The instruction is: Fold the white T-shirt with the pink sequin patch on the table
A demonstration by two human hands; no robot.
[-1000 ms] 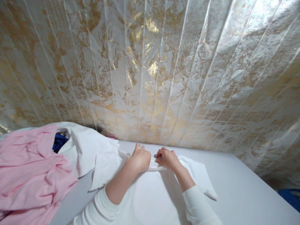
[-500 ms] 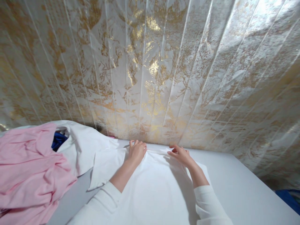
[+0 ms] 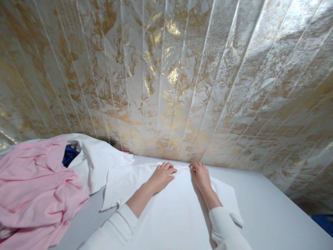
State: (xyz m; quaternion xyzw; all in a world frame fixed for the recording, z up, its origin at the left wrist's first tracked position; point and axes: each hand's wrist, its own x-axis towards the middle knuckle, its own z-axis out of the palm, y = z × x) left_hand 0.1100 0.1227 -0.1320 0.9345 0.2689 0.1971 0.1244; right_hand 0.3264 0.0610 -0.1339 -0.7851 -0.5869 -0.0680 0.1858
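Note:
A white short-sleeved T-shirt (image 3: 179,215) lies spread over the pale table, its neck end toward the wall and a sleeve out to each side. On its upper left part rests my left hand (image 3: 161,177), palm down, with the thumb apart from the fingers. My right hand (image 3: 201,176) is at the far edge by the collar, its fingertips pinched together on the fabric there. A small gap of shirt separates the two hands. The palm sides of both hands are hidden.
On the left, a pink garment (image 3: 39,187) lies heaped beside white cloth (image 3: 96,163), with a bit of dark blue fabric (image 3: 69,156) between them. A wall covering with gold patterns (image 3: 166,76) rises behind the table (image 3: 267,208). Something blue (image 3: 322,224) shows at lower right.
My left hand has slid right along the shirt and released the collar edge. My right fingers have closed on the collar. The right sleeve now lies spread further outward.

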